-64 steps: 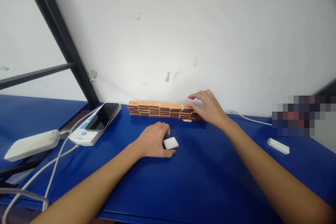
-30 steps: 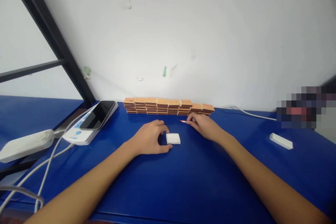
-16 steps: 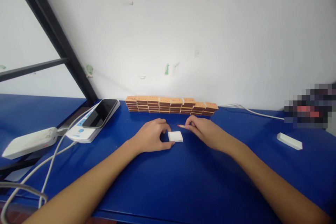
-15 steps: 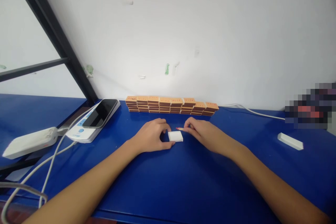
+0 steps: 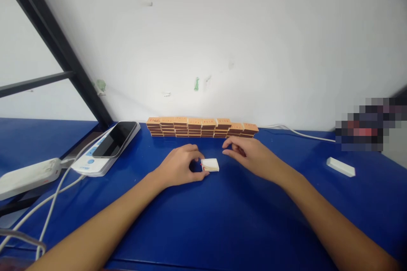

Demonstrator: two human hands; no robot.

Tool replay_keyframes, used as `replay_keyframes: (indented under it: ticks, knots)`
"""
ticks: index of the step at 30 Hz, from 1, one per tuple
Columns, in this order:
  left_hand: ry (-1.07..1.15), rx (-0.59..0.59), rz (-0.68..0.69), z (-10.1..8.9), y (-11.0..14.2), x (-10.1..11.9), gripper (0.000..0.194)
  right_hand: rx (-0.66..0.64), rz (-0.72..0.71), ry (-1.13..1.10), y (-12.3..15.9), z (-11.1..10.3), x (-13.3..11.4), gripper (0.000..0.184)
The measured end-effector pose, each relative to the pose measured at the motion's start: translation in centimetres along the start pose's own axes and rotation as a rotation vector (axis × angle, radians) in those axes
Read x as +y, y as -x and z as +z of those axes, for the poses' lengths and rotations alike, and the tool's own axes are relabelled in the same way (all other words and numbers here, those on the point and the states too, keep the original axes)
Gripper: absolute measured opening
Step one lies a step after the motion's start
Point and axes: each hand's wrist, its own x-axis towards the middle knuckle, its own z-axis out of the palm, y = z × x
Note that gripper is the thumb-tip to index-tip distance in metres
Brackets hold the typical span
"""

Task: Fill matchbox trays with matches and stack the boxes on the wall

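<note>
A small white matchbox tray (image 5: pixel 212 163) rests on the blue tabletop with its open side up. My left hand (image 5: pixel 182 165) curls around its left end, thumb and fingers gripping it. A few pale matches (image 5: pixel 208 168) lie along the tray's near side, their red heads by my left fingers. To the right of the tray, my right hand (image 5: pixel 249 154) hovers over the table with thumb and forefinger apart and nothing between them. Behind both hands, a long row of stacked orange-topped matchboxes (image 5: pixel 200 128) stands against the wall.
At left, a phone (image 5: pixel 116 139) lies on a white power strip (image 5: pixel 90 163). A white power bank (image 5: pixel 30 178) with white cables (image 5: pixel 52 207) sits nearer the left edge. A white block (image 5: pixel 341 167) lies at right. A black metal frame (image 5: pixel 63 46) rises at left.
The match that was pinched in my right hand is now in the tray, and those fingers have opened. My left hand keeps hold of the tray. The whole view has shifted slightly.
</note>
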Motion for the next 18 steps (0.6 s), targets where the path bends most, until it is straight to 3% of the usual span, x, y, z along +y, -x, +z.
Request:
replay_keyframes:
  ticks: [3,10,18]
  knots:
    - [-0.005,-0.002,0.006,0.0,0.0,0.2,0.028,-0.006,0.018,-0.113,0.1,0.2,0.3,0.017]
    - [-0.016,0.012,0.043,0.2,0.1,0.2,0.025,-0.072,-0.082,-0.157,0.0,4.3,-1.8,0.018]
    - [-0.025,0.022,0.06,0.5,0.1,0.3,0.028,-0.1,-0.118,-0.082,0.2,3.5,-2.0,0.017]
